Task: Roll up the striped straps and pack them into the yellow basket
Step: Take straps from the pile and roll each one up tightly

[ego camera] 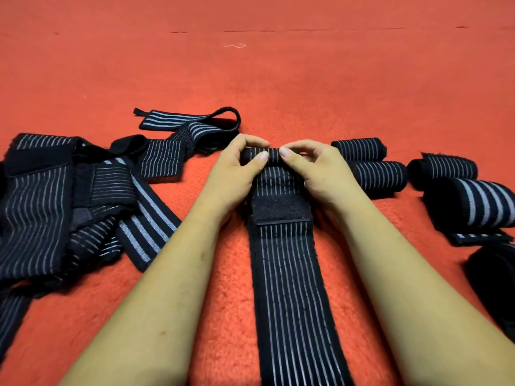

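Nearest: strap (289,274) tail lies flat between our forearms; velcro patch (278,208) further up; far end rolled a few turns.
Grip L: left hand (237,174) pinches the roll's left end, thumb on top.
Grip R: right hand (315,168) pinches its right end likewise.
Done: at least four rolled straps (376,174) on our right; dark bundle (490,277) at right, can't tell.
To do: loose pile (55,196) on our left, several unrolled.
Basket: yellow basket not in view; we can't check packing.
Surface: red carpet (278,84), fuzzy; white thread (235,46) and seam line (278,30) far off.
Room: only carpet shows.
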### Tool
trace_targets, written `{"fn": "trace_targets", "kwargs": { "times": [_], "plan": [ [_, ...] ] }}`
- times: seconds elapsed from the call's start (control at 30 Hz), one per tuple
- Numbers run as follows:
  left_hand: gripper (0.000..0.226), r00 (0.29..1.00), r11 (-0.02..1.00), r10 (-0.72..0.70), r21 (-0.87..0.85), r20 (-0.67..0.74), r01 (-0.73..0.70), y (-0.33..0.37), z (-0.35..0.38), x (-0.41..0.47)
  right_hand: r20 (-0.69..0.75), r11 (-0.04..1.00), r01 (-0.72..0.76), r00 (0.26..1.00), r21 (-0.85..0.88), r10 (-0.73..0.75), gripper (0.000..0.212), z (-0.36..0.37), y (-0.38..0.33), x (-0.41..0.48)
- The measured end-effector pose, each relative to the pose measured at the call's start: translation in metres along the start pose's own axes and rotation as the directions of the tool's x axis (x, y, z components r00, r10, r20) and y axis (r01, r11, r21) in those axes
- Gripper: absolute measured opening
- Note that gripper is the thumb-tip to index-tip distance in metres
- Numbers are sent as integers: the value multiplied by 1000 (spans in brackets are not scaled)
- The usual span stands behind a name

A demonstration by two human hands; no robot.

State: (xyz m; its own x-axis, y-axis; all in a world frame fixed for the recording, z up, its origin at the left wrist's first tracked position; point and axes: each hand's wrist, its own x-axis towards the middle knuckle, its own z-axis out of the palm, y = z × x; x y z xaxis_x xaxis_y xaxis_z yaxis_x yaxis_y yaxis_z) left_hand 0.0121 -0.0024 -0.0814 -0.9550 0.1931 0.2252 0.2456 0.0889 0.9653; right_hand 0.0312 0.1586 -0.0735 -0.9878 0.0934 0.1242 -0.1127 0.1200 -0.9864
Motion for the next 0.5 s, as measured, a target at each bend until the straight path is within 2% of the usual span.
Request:
{"fn": "trace_targets", "kwargs": {
  "times": [0.1,0.17,0.23,0.3,0.4,0.5],
  "plan": [
    [8,996,998,-68,-3,-62,68,6,2,0,26,998,34,999,45,-36,12,-2,1,0],
    [27,992,987,-96,118,-86,106,8,3,1,67,996,33,997,88,-39,16,-1,1,-2],
    [33,991,981,-97,161,-91,111,5,3,2,74,995,38,996,89,-44,16,0,0,-3],
    [24,994,993,-72,90,-84,80,4,2,2,40,997,58,997,52,-60,12,1,0,-2],
    [4,1000,997,13,75,-18,-12,2,0,1,-5,998,57,998,-35,-57,22,1,2,1],
    [11,1000,998,21,57,13,-22,-2,0,1,11,995,85,996,-56,-85,12,0,7,3]
  ]
}}
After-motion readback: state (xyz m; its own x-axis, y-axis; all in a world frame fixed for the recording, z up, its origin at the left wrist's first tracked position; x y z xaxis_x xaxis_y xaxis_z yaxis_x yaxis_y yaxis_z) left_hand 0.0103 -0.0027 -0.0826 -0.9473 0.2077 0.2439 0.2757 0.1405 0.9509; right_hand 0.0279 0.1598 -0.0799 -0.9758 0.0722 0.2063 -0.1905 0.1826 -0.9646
